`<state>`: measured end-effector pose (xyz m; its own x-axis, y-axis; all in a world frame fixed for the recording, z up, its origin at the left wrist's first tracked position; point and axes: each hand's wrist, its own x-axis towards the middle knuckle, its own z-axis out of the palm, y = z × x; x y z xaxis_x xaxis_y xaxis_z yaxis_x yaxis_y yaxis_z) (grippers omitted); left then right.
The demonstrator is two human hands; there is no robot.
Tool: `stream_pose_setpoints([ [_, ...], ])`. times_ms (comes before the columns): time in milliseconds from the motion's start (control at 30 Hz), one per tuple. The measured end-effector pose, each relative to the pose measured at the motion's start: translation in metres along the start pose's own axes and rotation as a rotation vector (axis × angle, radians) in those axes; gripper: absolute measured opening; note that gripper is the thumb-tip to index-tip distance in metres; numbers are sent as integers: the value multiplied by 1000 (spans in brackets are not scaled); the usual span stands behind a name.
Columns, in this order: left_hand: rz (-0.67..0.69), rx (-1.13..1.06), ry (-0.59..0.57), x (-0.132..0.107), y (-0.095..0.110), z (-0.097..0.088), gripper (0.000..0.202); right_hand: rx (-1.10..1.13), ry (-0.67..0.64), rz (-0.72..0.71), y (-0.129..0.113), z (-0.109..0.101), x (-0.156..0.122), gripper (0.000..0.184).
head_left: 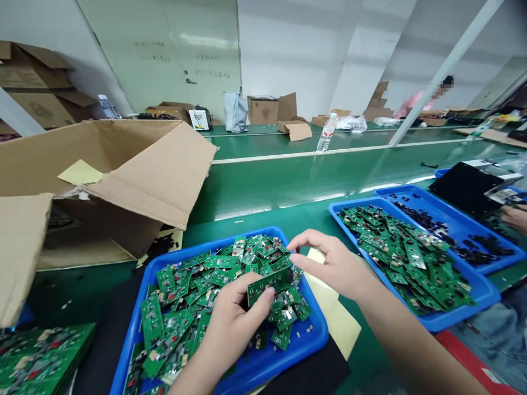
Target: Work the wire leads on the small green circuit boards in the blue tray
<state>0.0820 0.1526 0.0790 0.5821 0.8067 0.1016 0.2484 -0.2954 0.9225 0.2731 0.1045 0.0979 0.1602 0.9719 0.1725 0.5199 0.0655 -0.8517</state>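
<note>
My left hand [242,312] grips a narrow green circuit board [269,284] between thumb and fingers, holding it on edge above a blue tray [319,323]. Loose green boards with small parts, some red, are heaped in that tray. At the board's far right end is my right hand [329,263], its thumb and forefinger drawn close together. Whatever sits between those fingertips is too small to make out. A few tiny pale pieces [298,333] lie on the tray floor near its right side.
An open cardboard box [160,170] stands at the left, behind stacked boards [49,351]. To the right, a second blue tray [488,291] holds more boards; a third [440,203] holds small black parts. A co-worker's hand [514,216] shows there. A water bottle [327,133] stands behind.
</note>
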Motion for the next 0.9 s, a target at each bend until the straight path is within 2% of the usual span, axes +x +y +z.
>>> stream_pose_setpoints([
  [67,7,-2,75,-1,0,-1,27,-81,205,-69,-1,1,-4,11],
  [133,7,0,148,-2,-1,-1,27,-128,295,-131,0,3,-9,11],
  [267,20,-7,229,-4,0,0,24,-191,290,-190,1,17,-21,15],
  [433,86,31,318,-7,5,3,26,-141,210,-213,2,34,-27,53],
  [467,94,36,331,-7,5,4,26,-137,217,-213,3,36,-27,52],
  [633,74,75,330,-8,5,4,24,-197,403,-273,2,45,-21,16],
  [767,125,109,314,-7,-1,4,25,-254,479,-391,1,51,-16,10],
  [900,150,136,310,-7,-4,3,23,-300,492,-415,2,54,-13,11],
])
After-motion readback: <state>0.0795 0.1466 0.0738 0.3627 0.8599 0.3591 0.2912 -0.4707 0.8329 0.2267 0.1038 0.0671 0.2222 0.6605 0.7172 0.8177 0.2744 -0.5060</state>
